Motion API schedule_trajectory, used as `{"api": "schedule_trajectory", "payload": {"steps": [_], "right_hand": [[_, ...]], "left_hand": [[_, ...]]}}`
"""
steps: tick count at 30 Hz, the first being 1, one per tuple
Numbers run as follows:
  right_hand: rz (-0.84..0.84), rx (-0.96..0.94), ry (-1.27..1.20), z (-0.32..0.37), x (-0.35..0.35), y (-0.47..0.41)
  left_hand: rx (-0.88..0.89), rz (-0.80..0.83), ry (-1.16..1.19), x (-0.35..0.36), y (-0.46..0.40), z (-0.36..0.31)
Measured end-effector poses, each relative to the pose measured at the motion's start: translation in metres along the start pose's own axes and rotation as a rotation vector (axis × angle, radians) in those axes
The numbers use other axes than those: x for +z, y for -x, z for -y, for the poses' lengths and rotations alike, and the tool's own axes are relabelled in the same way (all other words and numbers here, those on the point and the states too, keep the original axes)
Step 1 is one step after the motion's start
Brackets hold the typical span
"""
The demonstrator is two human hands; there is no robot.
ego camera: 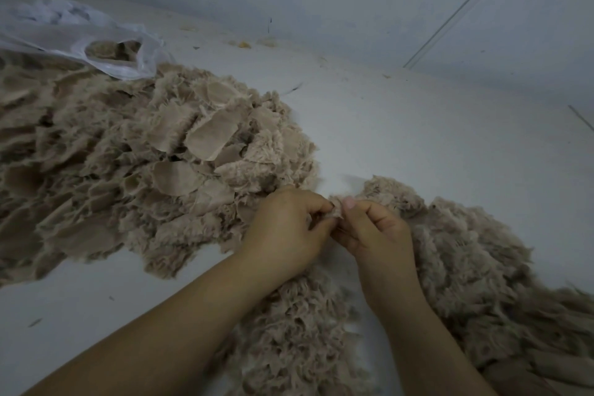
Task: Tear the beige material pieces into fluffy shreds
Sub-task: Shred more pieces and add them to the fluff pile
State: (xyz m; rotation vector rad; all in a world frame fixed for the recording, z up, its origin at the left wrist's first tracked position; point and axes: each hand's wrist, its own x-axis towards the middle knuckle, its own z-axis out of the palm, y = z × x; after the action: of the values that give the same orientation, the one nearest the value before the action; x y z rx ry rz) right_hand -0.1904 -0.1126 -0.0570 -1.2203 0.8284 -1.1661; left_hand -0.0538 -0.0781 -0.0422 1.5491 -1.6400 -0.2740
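two hands meet over the white floor (418, 138). the left hand (283, 228) and the right hand (373, 228) both pinch one small beige piece (336, 207) between curled fingers. a big pile of beige pieces (128, 170) lies left, fluffy shreds (466, 251) right — and a plastic bag (96, 38), probably with more pieces.

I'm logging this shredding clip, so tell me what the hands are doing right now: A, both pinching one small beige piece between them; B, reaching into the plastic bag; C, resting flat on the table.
A: the left hand and right hand pinch one small beige piece between them.
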Motion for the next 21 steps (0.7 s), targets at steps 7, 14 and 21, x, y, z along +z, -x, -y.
{"api": "schedule_trajectory", "payload": {"steps": [7,14,21], "right_hand": [[-0.061,0.036,0.043,-0.0044,-0.0033,-0.0036],[-0.104,0.058,0.043,-0.008,-0.0051,-0.0046],[0.021,0.038,0.115,-0.009,-0.0033,-0.0039]], "left_hand": [[0.008,0.017,-0.003,0.0006,0.0034,-0.0008],[-0.13,-0.025,0.208,-0.0007,0.0032,-0.0037],[-0.094,-0.003,0.227,0.0001,0.0061,-0.0049]]}}
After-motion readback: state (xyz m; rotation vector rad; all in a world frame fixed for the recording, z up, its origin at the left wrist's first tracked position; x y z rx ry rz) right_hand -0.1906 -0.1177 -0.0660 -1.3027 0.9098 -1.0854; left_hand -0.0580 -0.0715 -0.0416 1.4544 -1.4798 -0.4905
